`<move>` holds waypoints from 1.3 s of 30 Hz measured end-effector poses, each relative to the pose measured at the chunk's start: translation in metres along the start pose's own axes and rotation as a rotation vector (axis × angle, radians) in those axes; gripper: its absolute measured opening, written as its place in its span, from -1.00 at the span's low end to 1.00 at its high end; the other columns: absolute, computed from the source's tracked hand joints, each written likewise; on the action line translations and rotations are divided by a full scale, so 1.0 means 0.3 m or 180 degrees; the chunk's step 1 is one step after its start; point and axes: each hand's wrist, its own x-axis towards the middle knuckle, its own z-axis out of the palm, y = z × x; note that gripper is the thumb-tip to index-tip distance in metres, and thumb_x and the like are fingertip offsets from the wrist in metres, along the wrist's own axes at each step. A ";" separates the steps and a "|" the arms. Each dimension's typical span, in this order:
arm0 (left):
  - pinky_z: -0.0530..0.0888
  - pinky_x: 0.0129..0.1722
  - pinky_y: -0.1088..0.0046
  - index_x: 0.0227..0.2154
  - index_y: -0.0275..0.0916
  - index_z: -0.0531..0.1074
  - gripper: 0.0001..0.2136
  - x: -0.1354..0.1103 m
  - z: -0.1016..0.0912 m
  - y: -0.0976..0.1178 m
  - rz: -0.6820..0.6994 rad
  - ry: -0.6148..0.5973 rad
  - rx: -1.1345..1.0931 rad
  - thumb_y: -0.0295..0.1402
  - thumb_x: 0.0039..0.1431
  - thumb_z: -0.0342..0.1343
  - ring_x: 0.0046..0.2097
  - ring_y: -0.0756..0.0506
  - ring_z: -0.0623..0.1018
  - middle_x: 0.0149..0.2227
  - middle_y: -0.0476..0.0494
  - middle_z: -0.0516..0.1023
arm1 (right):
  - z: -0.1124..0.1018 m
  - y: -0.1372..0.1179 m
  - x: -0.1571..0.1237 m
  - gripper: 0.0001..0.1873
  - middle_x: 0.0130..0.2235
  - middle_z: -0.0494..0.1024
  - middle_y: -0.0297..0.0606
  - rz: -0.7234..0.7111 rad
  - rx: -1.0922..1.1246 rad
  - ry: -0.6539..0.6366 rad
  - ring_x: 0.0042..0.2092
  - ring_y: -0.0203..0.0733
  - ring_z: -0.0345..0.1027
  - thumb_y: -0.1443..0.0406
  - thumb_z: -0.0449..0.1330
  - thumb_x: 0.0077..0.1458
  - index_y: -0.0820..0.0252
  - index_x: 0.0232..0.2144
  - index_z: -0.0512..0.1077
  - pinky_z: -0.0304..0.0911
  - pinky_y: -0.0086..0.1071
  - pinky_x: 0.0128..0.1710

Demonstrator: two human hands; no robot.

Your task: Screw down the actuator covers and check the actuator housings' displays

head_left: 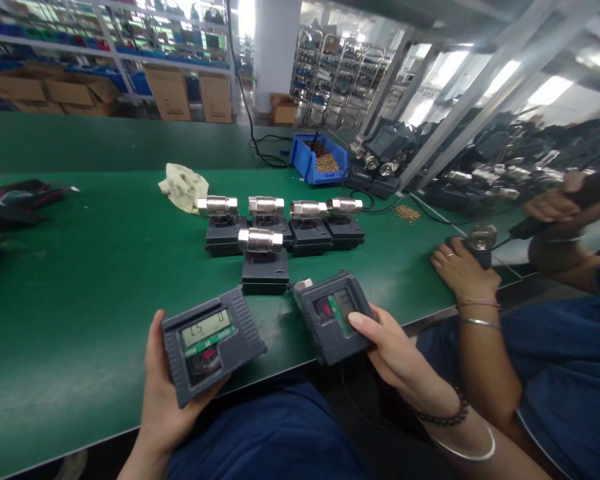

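My left hand holds a dark grey meter unit face up, its display and green strip showing, above the table's front edge. My right hand grips a second grey meter unit, thumb resting on its face; this one is tilted and a metal fitting shows at its upper left corner. Just beyond both, several more meter units with shiny metal pipe fittings sit on the green table, one in front and a row behind it.
A co-worker sits at my right, one hand on a part at the table edge, the other holding a tool. A blue bin of small brass parts, a crumpled cloth, loose brass bits and cables lie farther back.
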 end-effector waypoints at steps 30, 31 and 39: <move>0.49 0.09 0.08 0.32 -0.09 0.10 0.17 -0.033 -0.073 0.041 -0.0474 -0.0661 -0.0456 0.12 -0.43 0.46 0.00 -0.33 0.58 0.07 -0.27 0.49 | 0.054 -0.117 0.210 -0.48 -0.18 0.65 -0.23 0.0083 -0.0260 -0.2414 -0.22 -0.09 0.53 0.08 0.32 -0.10 0.26 -0.11 0.59 0.39 -0.39 -0.25; 0.51 0.08 0.10 0.32 -0.09 0.09 0.17 -0.035 -0.072 0.039 -0.0467 -0.0667 -0.0492 0.12 -0.42 0.46 -0.01 -0.32 0.59 0.06 -0.27 0.50 | 0.053 -0.114 0.213 -0.47 -0.19 0.65 -0.23 0.0122 -0.0229 -0.2422 -0.22 -0.09 0.52 0.08 0.31 -0.09 0.27 -0.10 0.59 0.39 -0.39 -0.25; 0.58 -0.04 0.18 0.37 -0.06 -0.17 0.14 -0.046 -0.062 -0.007 -0.0293 -0.1329 -0.0880 -0.02 -0.19 0.43 -0.08 -0.26 0.62 0.00 -0.25 0.54 | 0.044 -0.097 0.227 -0.44 -0.16 0.65 -0.17 0.0399 -0.0077 -0.2454 -0.19 -0.02 0.55 0.05 0.32 -0.10 0.27 -0.09 0.58 0.43 -0.33 -0.21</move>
